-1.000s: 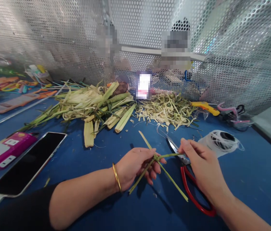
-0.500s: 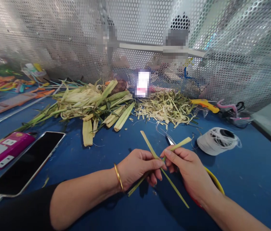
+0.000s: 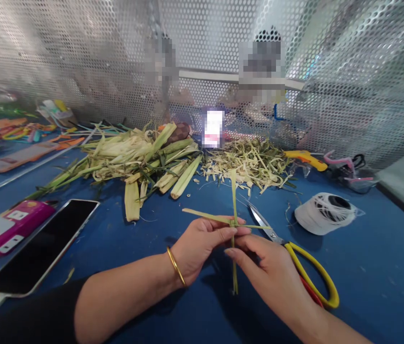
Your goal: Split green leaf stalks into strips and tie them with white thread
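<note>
Thin yellow-green leaf strips (image 3: 234, 200) cross one another, with a small knot-like fold where they meet. My left hand (image 3: 202, 246), a gold bangle at its wrist, is closed and pinches them at the crossing. Just below, my right hand (image 3: 269, 267) has its thumb and fingers closed about the strips' downward ends; its far fingers are partly hidden. Beside the right hand lie scissors (image 3: 307, 272) with yellow and red handles, the blades pointing away and partly beneath a strip.
A pile of green husk-like leaves (image 3: 123, 157) and a heap of shredded trimmings (image 3: 248, 162) lie at the back. White thread spool (image 3: 322, 215) and yellow glue gun (image 3: 305, 160) are right; a phone (image 3: 40, 248) and magenta power strip (image 3: 18, 224) left. A perforated metal screen (image 3: 97, 62) stands behind.
The crossed strips have turned, so one now runs nearly upright and another sideways. My right hand has moved from the upper strip end to below the crossing, uncovering more of the scissors.
</note>
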A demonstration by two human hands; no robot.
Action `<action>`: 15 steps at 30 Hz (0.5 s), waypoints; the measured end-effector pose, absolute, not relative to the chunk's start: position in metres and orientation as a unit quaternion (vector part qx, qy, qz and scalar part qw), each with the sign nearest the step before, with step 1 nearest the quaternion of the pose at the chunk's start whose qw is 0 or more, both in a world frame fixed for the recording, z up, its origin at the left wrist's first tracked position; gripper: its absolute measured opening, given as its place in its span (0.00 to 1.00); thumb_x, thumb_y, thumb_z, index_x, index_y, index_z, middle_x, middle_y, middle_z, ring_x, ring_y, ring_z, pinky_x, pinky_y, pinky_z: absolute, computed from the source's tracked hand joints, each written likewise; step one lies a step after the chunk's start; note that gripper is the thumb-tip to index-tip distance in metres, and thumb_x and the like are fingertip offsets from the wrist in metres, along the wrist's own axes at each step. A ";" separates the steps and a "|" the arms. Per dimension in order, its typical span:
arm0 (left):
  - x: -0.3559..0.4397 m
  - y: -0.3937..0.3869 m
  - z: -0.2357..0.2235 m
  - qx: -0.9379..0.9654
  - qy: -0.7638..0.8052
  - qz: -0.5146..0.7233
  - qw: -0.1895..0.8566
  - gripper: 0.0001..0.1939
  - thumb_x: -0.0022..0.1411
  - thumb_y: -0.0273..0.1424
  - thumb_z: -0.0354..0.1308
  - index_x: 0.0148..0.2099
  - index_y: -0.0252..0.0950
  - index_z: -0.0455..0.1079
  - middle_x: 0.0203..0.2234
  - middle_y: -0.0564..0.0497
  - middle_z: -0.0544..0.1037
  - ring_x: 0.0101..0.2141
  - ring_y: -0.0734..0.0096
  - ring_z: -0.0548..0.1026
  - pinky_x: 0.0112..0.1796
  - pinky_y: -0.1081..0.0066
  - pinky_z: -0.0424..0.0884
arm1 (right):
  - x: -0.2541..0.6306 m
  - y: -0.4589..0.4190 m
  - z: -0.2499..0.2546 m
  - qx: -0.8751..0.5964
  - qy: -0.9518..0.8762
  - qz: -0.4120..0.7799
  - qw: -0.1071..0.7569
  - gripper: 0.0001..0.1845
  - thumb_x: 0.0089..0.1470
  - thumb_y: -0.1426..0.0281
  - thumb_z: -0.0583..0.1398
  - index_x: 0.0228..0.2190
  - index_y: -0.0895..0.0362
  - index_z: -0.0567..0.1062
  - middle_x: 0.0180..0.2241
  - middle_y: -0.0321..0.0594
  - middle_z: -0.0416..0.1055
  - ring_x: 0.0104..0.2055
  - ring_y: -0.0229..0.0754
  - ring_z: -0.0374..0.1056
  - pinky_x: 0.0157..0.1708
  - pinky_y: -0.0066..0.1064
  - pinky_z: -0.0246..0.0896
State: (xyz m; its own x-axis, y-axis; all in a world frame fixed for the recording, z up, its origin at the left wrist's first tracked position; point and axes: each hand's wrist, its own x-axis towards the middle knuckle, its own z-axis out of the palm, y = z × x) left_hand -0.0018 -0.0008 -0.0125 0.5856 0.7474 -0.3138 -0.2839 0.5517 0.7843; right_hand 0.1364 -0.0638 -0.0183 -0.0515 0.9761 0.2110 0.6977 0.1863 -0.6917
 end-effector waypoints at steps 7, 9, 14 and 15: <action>-0.002 -0.002 -0.012 0.350 0.347 0.327 0.806 0.12 0.44 0.29 0.68 0.35 0.31 0.77 0.31 0.47 0.79 0.34 0.69 0.74 0.39 0.71 0.68 | 0.131 -0.060 -0.024 -0.566 -0.721 0.178 0.358 0.16 0.60 0.70 0.50 0.21 0.55 0.64 0.24 0.38 0.69 0.29 0.40 0.65 0.29 0.30 0.59; -0.002 -0.002 -0.011 0.356 0.350 0.325 0.803 0.12 0.44 0.29 0.68 0.34 0.31 0.76 0.30 0.47 0.79 0.33 0.69 0.74 0.38 0.71 0.69 | 0.132 -0.061 -0.023 -0.550 -0.738 0.172 0.350 0.15 0.60 0.72 0.49 0.21 0.54 0.62 0.24 0.37 0.67 0.28 0.39 0.63 0.29 0.30 0.58; -0.005 0.003 -0.011 0.356 0.356 0.306 0.808 0.13 0.45 0.30 0.68 0.36 0.31 0.76 0.30 0.47 0.79 0.33 0.72 0.74 0.39 0.71 0.68 | 0.143 -0.064 -0.014 -0.519 -0.794 0.079 0.307 0.16 0.61 0.72 0.48 0.21 0.54 0.62 0.21 0.35 0.65 0.23 0.36 0.59 0.25 0.29 0.52; -0.005 0.004 -0.011 0.362 0.357 0.302 0.807 0.13 0.46 0.30 0.67 0.36 0.31 0.75 0.29 0.48 0.79 0.32 0.72 0.74 0.39 0.72 0.67 | 0.146 -0.064 -0.012 -0.521 -0.796 0.022 0.308 0.15 0.61 0.71 0.48 0.22 0.54 0.63 0.21 0.35 0.65 0.23 0.37 0.60 0.25 0.30 0.51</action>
